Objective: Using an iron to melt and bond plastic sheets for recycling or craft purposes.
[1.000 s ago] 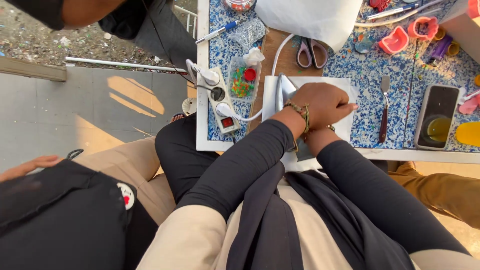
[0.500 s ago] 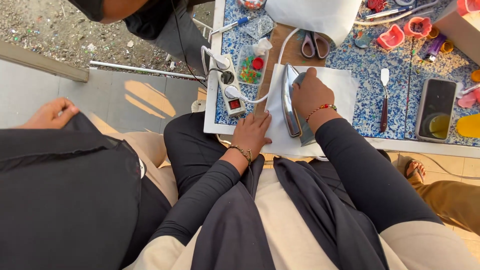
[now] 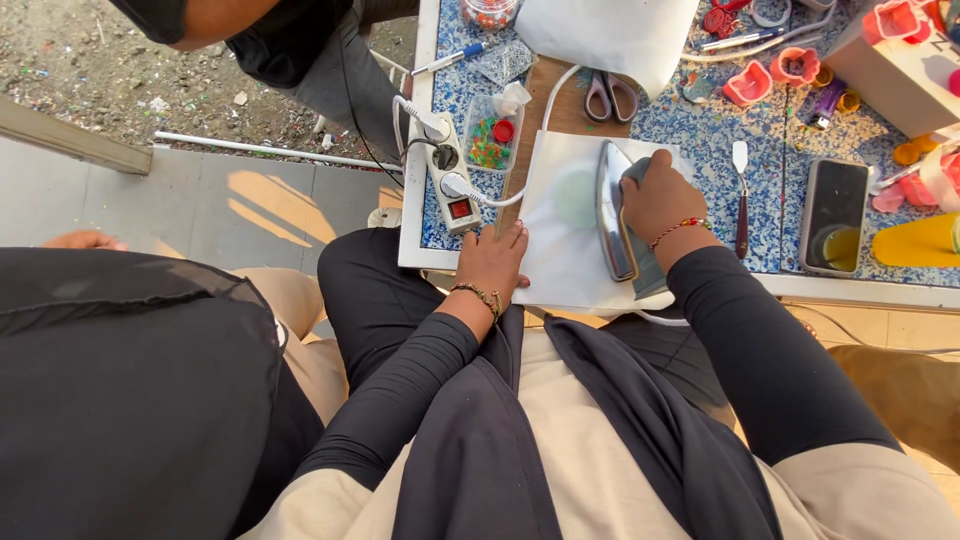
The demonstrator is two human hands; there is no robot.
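While right hand (image 3: 662, 196) grips iron (image 3: 612, 212), paper (image 3: 565, 235) beneath

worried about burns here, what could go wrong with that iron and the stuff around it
1. The left hand rests flat on the white sheet close beside the iron gripped by the right hand; a slip sideways could burn the fingers.
2. The iron's cord runs across the table to the power strip at the edge; a snag might drag the strip off.
3. The scissors lie just beyond the sheet, so the iron could possibly knock them.
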